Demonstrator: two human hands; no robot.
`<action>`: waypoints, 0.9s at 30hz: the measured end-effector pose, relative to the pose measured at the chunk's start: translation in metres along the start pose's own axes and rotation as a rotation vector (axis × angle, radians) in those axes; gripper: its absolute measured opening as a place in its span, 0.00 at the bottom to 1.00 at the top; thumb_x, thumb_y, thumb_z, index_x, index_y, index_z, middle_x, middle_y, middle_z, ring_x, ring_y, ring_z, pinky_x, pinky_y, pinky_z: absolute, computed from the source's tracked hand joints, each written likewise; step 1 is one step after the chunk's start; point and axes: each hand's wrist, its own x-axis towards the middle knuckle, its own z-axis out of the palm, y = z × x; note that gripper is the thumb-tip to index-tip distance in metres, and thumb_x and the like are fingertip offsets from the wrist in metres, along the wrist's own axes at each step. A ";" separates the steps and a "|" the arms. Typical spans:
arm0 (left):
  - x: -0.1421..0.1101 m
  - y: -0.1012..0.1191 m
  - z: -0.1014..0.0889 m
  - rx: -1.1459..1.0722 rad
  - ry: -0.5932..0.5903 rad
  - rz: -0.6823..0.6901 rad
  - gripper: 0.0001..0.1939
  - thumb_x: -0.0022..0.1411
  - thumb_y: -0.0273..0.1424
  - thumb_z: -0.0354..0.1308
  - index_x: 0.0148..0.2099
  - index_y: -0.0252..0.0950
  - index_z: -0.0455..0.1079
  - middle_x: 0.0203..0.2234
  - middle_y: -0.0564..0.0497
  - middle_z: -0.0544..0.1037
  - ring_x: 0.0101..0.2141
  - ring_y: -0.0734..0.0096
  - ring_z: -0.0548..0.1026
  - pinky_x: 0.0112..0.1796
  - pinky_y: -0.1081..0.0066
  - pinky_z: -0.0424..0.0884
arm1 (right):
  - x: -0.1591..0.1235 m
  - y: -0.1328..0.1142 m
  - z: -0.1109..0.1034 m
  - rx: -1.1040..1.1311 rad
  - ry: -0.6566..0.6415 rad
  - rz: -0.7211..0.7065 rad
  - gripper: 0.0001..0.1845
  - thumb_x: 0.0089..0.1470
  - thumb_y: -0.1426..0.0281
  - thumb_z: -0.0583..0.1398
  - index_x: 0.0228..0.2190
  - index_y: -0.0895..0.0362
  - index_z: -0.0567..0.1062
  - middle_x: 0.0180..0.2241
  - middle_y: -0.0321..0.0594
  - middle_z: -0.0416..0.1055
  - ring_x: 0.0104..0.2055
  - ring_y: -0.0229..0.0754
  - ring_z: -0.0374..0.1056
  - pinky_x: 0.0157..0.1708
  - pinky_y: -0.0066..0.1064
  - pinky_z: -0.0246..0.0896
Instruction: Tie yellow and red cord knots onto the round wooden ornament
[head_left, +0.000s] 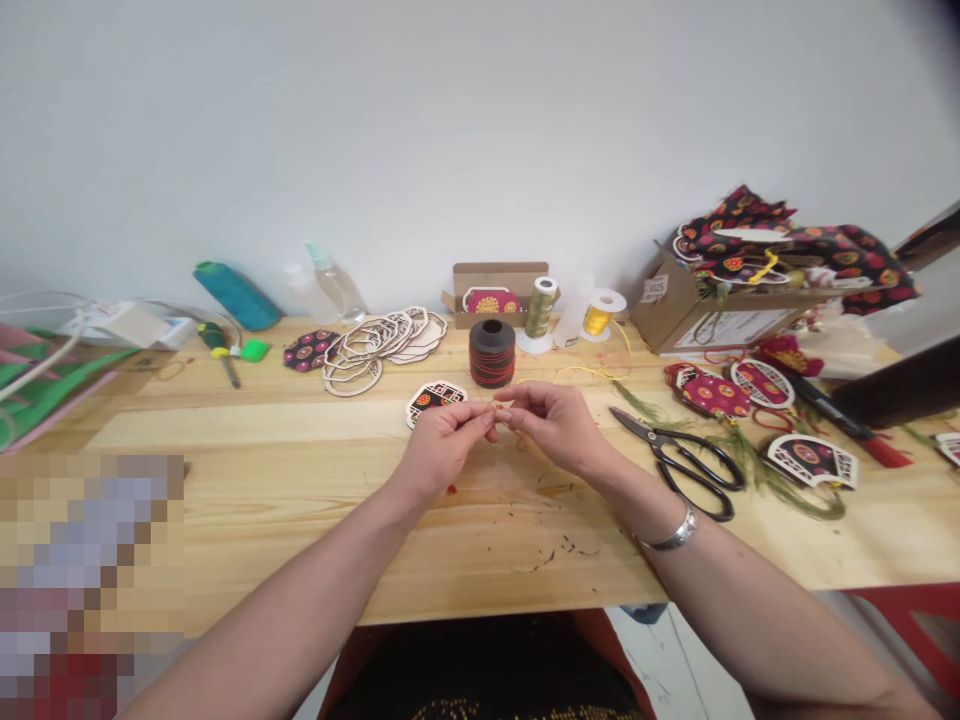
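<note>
My left hand (448, 440) and my right hand (551, 425) meet above the table, fingertips pinched together. A bit of thin red thread (499, 406) shows between them; its ends are too fine to follow. Just behind stands a dark cone spool (492, 355) wound with dark red thread. Close to my left fingers lies a white-framed ornament (426, 402) with a dark patterned fabric centre, partly covered by the hand. Black-handled scissors (690, 455) lie to the right of my right hand, apart from it.
Wooden frames (375, 345), a green thread spool (541, 310) and a yellow spool (598, 318) stand or lie farther back. Finished-looking ornaments with green tassels (810, 462) lie at right, before a full cardboard box (697, 310). A screwdriver (223, 360) rests at left.
</note>
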 end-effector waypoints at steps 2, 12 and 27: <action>0.000 -0.001 0.000 0.006 -0.017 0.002 0.10 0.55 0.34 0.58 0.27 0.35 0.75 0.21 0.54 0.75 0.17 0.81 0.59 0.18 0.77 0.55 | 0.000 0.000 0.001 0.025 0.003 0.022 0.11 0.48 0.68 0.63 0.34 0.61 0.77 0.22 0.37 0.74 0.22 0.33 0.63 0.22 0.26 0.58; -0.002 0.006 0.002 0.077 -0.008 0.036 0.11 0.55 0.34 0.59 0.23 0.36 0.74 0.26 0.50 0.80 0.30 0.68 0.74 0.31 0.73 0.69 | 0.000 -0.004 0.002 -0.033 0.051 -0.016 0.07 0.48 0.72 0.60 0.21 0.59 0.74 0.19 0.34 0.69 0.22 0.31 0.59 0.23 0.24 0.56; -0.002 0.009 0.001 0.128 0.191 0.144 0.08 0.54 0.31 0.58 0.26 0.35 0.75 0.22 0.52 0.79 0.28 0.70 0.75 0.33 0.74 0.71 | -0.003 -0.005 0.008 -0.008 -0.014 0.099 0.08 0.49 0.67 0.60 0.25 0.60 0.75 0.20 0.35 0.70 0.20 0.31 0.58 0.21 0.24 0.55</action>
